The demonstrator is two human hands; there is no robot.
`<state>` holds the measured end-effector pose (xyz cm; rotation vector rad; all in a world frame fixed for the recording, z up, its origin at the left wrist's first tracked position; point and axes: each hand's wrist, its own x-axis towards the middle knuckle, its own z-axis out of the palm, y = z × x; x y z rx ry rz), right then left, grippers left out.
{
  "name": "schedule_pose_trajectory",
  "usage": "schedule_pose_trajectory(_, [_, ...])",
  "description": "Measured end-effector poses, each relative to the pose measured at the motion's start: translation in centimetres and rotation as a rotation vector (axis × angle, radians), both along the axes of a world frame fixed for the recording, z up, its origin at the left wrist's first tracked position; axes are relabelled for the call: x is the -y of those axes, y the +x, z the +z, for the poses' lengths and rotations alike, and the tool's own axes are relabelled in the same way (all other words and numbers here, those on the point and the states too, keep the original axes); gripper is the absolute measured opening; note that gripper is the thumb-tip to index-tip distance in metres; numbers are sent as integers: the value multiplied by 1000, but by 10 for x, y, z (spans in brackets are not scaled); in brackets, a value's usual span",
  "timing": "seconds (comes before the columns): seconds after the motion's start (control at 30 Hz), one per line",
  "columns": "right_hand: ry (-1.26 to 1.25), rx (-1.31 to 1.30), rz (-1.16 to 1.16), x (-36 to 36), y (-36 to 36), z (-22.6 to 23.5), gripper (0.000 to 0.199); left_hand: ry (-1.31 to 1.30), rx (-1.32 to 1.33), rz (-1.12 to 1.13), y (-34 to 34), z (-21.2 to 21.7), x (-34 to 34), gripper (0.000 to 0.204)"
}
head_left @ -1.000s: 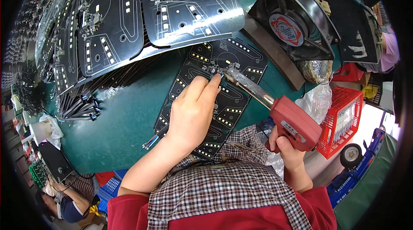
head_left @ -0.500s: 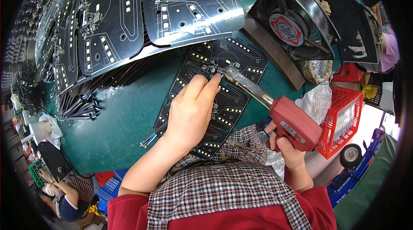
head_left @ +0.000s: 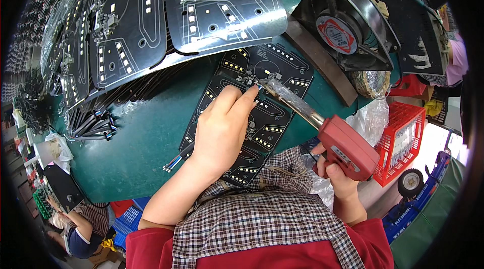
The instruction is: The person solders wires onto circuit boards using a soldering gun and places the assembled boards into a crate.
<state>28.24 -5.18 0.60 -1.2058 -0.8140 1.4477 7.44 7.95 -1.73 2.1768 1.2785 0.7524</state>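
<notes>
A black circuit board (head_left: 275,110) with rows of small yellowish LEDs lies slanted in front of me. My left hand (head_left: 222,123) is closed above it, thumb and finger pinching a thin wire whose blue tip (head_left: 260,87) shows at the board's component cluster. Most of the cable is hidden under the hand; its other coloured wire ends (head_left: 174,163) stick out left of my wrist. My right hand (head_left: 339,171) grips a red soldering gun (head_left: 349,148) by its handle. The gun's metal barrel points up-left, its tip close to the left fingertips.
A large stack of black LED boards (head_left: 131,42) rises at the upper left, with bundled black cables (head_left: 93,125) below it. A fan (head_left: 343,27) and a dark bar (head_left: 322,62) stand at the right. Beyond the green table (head_left: 136,163) is a red crate (head_left: 401,143). Another person (head_left: 83,231) sits lower left.
The soldering gun's body has shifted slightly right and down. My left fingers have moved a little, and the blue wire tip now shows more clearly. The board stays in place.
</notes>
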Motion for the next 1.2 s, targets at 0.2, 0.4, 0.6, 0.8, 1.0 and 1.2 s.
schedule_pose_trajectory(0.2, [-109,38,-62,-6,-6,7,81,-57,62,5,-3,-1,-3,26])
schedule_pose_trajectory(0.4, [-121,70,-68,-6,-6,7,81,-62,81,-30,-4,-2,-5,25])
schedule_pose_trajectory(0.6, [-139,75,-78,-6,-6,8,79,-53,90,-42,-4,-2,-5,26])
schedule_pose_trajectory(0.8, [-87,61,-108,-5,-8,5,81,-19,95,-64,-7,-5,-4,25])
schedule_pose_trajectory(1.0, [-121,85,-111,-6,-7,6,82,6,77,-23,-3,-5,-2,28])
schedule_pose_trajectory(1.2, [-121,62,-107,-5,-6,5,83,15,94,-39,-6,-8,-4,28])
